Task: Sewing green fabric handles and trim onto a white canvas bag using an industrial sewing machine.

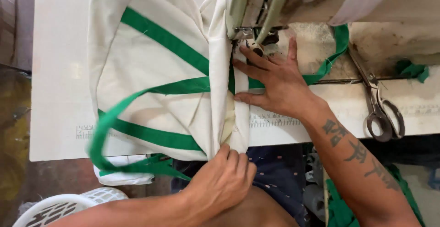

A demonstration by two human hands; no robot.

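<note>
A cream cloth bag (151, 57) with green strap bands (165, 37) lies on the white sewing table (55, 71), its folded edge running under the sewing machine head (256, 2). My right hand (275, 82) lies flat, fingers spread, pressing the cloth just below the presser foot (250, 41). My left hand (224, 181) pinches the folded cloth edge at the table's front edge. A loose green strap loop (103, 131) hangs off the front left.
Metal scissors (378, 103) lie on the table to the right. A scrap of green cloth (412, 69) sits at far right. A white plastic basket (64, 206) stands on the floor at lower left. Green fabric (341, 208) is piled below the table.
</note>
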